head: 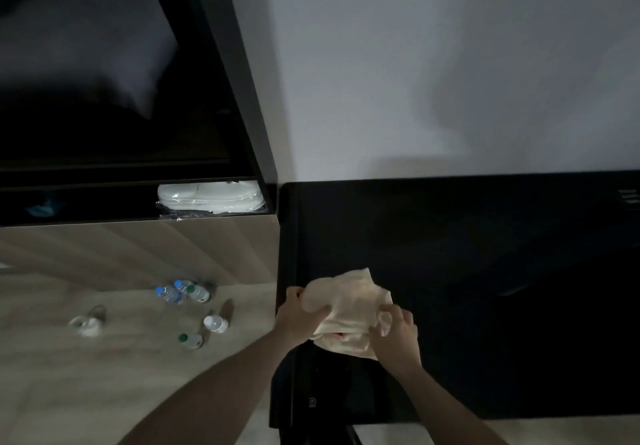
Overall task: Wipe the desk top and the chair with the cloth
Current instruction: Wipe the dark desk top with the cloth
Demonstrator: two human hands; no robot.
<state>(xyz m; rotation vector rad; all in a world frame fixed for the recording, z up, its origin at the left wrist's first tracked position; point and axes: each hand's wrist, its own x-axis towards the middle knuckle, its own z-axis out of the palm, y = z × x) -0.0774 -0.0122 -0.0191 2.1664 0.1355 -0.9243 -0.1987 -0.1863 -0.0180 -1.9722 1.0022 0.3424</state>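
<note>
cloth [348, 309] above desk top [485, 289] left edge | bottles [188, 302] on floor [69, 375] left of desk | cabinet [138, 247] behind bottles

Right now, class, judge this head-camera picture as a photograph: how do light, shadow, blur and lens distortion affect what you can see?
Head view: dim overall; the black desk top swallows detail, while the pale cloth stands out; a soft shadow falls on the wall; the bottles look slightly blurred; the wide lens tilts the cabinet edge.
</note>
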